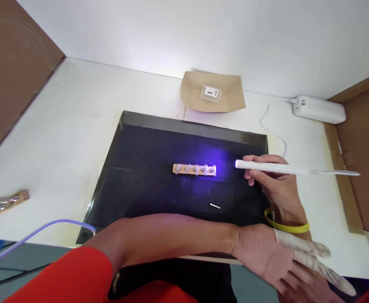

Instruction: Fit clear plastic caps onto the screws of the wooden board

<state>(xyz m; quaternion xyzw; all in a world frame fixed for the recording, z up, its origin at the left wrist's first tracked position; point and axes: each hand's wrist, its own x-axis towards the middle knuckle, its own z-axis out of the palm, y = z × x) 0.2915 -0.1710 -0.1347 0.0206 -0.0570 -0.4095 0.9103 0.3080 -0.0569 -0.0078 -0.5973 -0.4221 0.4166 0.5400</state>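
My right hand [275,181] is closed round a slim white UV lamp pen [266,166], a thin cord trailing from its far end. Violet light from its glowing tip falls on a short strip [200,170] carrying several clear and shiny nail tips, a little to the left and apart from the pen. My left arm reaches across the front of the mat. Below my right wrist, my left hand [272,256] lies over the right forearm with fingers stretched out, pale finger cots on two digits. Nothing shows in it. A small metal rod [215,205] lies on the mat.
The black mat [134,168] lies on a white table [77,126]. Behind it stands a brown paper tray [216,107] with a small clear box [211,93]. A white power device [319,110] sits at back right, another decorated strip [6,206] at left. A cable [55,221] crosses the front left.
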